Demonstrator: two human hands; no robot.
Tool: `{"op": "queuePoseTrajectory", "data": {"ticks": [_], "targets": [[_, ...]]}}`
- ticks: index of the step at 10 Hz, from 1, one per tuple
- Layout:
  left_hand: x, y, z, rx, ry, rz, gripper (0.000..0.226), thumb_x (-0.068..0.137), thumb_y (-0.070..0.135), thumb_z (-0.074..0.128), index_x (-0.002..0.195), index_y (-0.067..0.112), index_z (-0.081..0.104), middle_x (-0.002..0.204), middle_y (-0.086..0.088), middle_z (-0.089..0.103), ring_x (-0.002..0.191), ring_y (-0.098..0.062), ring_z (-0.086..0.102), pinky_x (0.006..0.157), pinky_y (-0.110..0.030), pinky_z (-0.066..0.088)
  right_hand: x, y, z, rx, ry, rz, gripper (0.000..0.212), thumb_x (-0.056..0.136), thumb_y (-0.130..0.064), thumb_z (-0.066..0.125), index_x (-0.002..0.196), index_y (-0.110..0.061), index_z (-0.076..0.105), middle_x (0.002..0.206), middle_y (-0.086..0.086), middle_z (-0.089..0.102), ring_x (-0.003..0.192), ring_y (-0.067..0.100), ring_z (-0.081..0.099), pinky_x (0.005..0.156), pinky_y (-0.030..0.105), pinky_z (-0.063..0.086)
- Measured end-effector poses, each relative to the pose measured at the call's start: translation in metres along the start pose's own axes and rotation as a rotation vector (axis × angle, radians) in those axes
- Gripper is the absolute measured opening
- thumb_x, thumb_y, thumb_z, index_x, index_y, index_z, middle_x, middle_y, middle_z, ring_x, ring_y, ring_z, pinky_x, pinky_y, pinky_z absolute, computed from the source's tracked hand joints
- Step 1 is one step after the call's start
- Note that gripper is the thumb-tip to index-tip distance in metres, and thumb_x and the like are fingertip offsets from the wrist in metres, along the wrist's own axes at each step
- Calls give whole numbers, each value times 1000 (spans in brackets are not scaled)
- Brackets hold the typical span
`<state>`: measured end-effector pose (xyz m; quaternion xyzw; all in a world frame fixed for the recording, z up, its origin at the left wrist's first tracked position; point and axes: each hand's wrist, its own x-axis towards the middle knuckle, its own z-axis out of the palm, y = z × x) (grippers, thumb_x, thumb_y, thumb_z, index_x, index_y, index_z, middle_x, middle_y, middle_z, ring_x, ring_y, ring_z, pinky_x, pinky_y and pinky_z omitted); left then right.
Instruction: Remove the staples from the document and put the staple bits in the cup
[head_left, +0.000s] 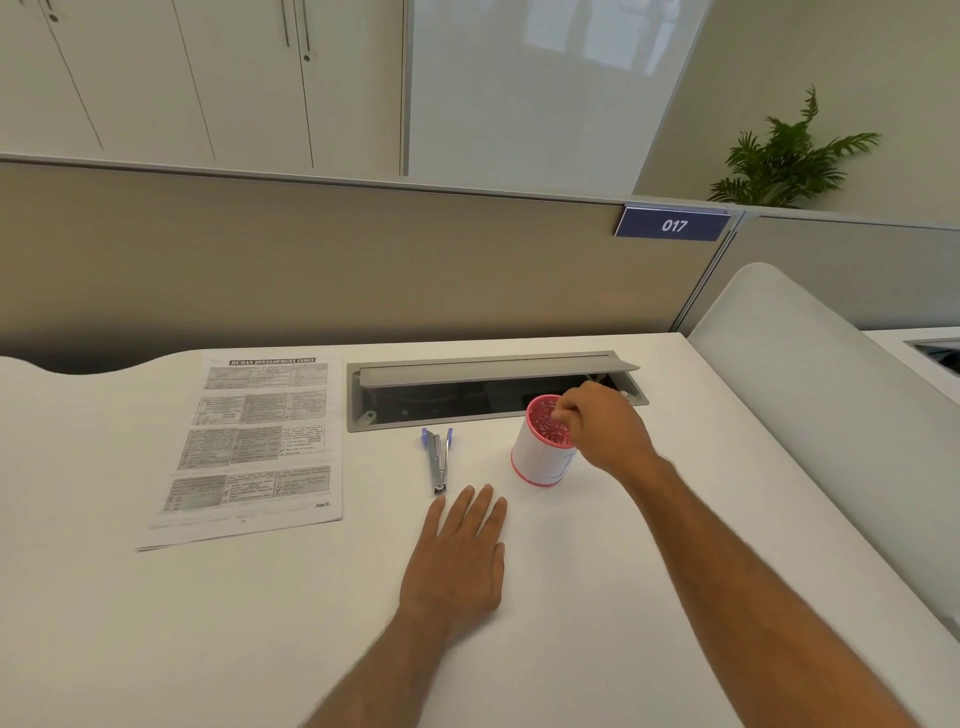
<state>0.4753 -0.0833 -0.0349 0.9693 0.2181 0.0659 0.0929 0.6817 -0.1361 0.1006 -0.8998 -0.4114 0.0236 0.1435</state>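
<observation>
The cup (543, 447), pink with a white wrap round its wall, is our landmark: it stands upright on the white desk (208, 623), right of centre and just in front of the cable tray. Nearest us, and nearer than the cup to its left, our left hand (460, 556) lies flat on the desk, fingers straight and close together, holding nothing. Its fingertips end just short of the staple remover (439, 460), a metal tool with blue grips that lies on the desk left of the cup, apart from it.

Over the cup's mouth our right hand (597, 428) comes in from the right, its fingers bunched and pointing down at the rim. We cannot tell whether a staple bit is pinched between them; they are too small and blurred. The hand covers the cup's right edge. Inside, the cup shows a speckled pink and white filling.

Well to the left of the cup, beyond the staple remover, the document (254, 441) lies flat, printed side up, with a headline and grey tables.

Just behind the cup the cable tray (467, 400) is sunk in the desk, its grey lid (493, 366) propped open. Farther back runs a beige partition (311, 260) with a blue sign (672, 224) reading 017 above the cup, and a green plant (784, 156) beyond it to the right.
</observation>
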Motion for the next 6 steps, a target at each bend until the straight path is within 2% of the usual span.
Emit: {"op": "queuePoseTrajectory", "data": {"ticks": [2,3,4,6], "targets": [[1,0,3,7,24,3,54,94,38,31,141,20,50,150,-2,46,139,-23,43,112,-47,21,6,-8,-2,-90,-113,46,23,93,-23,59,111,-17,71,118,6,68,104,24,64,95,41,53],[1,0,2,2,23,-5,56,94,39,28,143,21,48,152,-1,43,141,-22,39,116,-49,30,6,-11,-2,-99,-117,54,21,91,-24,61,108,-17,73,114,6,70,99,22,65,94,41,53],[1,0,1,10,6,1,59,95,40,20,148,21,38,158,0,32,146,-22,29,118,-50,23,4,-12,-4,-86,-88,36,19,89,-20,62,103,-17,74,111,5,71,98,21,64,93,40,54],[1,-1,1,-5,28,-3,57,96,40,24,146,21,44,154,-2,39,143,-22,35,116,-50,28,-5,-13,-9,-37,-63,19,36,82,-19,66,118,-22,66,121,1,67,109,22,60,93,39,52]]}}
